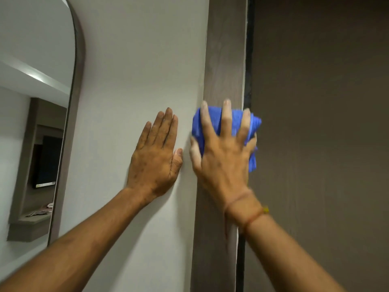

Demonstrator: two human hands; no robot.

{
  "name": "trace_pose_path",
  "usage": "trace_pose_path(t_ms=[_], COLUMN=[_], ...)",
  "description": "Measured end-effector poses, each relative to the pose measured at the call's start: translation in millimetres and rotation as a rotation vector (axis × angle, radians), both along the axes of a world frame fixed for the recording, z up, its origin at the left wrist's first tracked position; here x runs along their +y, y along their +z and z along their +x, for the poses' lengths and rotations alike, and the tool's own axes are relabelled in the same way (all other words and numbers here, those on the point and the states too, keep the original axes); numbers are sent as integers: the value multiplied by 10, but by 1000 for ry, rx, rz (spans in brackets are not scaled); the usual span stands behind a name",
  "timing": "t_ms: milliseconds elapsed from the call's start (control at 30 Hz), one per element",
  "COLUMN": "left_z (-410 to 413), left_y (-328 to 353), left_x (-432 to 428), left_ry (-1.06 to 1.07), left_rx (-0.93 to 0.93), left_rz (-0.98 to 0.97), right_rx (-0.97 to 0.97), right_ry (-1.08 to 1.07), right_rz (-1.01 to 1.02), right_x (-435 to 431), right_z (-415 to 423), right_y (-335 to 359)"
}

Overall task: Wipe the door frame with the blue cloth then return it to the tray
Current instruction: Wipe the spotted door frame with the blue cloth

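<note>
The grey-brown wooden door frame [226, 60] runs top to bottom through the middle of the head view. My right hand [223, 152] presses a bunched blue cloth [253, 127] flat against the frame at mid height, fingers spread over it. A corner of the cloth hangs past the frame's right edge. My left hand [156, 157] lies flat on the white wall [136, 70] just left of the frame, fingers together, holding nothing. No tray is in view.
A tall arched mirror [37, 102] with a dark rim hangs on the wall at the left and reflects a room with a dark screen. The brown door panel [320, 123] fills the right side beyond a dark gap.
</note>
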State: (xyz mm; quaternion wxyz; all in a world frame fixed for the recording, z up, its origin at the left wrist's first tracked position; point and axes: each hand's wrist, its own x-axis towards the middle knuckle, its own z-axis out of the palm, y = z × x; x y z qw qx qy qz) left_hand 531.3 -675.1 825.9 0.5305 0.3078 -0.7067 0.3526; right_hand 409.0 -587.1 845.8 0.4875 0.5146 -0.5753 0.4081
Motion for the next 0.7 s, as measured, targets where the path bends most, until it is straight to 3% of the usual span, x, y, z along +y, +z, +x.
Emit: trace_pose_path(t_ms=[100,233,333,433,533,600,700], left_z=[0,16,-3,-70,-277,-508,-983], left_y=[-24,-70,-231,-670,-1137,-1401,-1816], left_x=[-33,66,418,888,1376,1650,2025], left_ry=[1,-88,-404,-650,-914,-1072,-1166], left_rx=[11,26,184,354,402,294,-105], left_rz=[13,79,262,344,714,1083,1355], right_rx=[-37,-55,-88,-234,-456,-497,-542], right_ry=[-13,-23,66,332,508,456,308], right_rz=[-21,-40,-7,-21,-116,-128,17], right_x=[-17,-25,86,324,708,1074,1713], right_z=[35,76,55,-56,-221,-366,-612], right_y=[518,240,-336,-972,-1555,-1935,-2507])
